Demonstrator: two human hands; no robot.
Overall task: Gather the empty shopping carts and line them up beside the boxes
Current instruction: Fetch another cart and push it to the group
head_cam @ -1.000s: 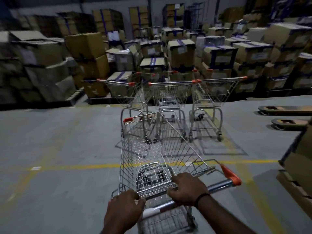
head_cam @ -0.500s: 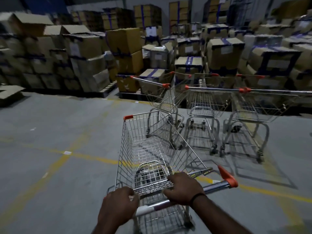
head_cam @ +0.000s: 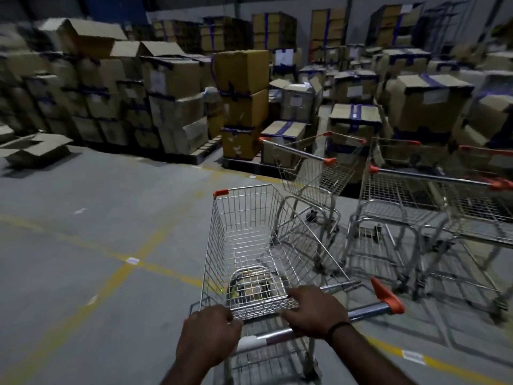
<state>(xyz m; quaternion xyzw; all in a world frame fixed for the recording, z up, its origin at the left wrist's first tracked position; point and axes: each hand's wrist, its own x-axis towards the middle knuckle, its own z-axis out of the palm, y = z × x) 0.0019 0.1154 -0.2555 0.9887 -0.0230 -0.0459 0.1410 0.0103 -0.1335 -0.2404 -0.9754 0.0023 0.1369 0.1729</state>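
Both hands, left (head_cam: 207, 336) and right (head_cam: 313, 315), are gripping the empty cart's (head_cam: 244, 245) handlebar, angling it left of the parked carts (head_cam: 402, 207) (presumably extending the row) beside the boxes (head_cam: 241, 104).

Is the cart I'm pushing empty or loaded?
Empty: the pushed cart shows bare wire mesh and floor through its basket. Only its child-seat flap lies folded inside.

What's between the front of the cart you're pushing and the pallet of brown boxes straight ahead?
In the head view, only bare grey floor with a yellow painted line separates the pushed wire cart from the stacked brown cardboard boxes.
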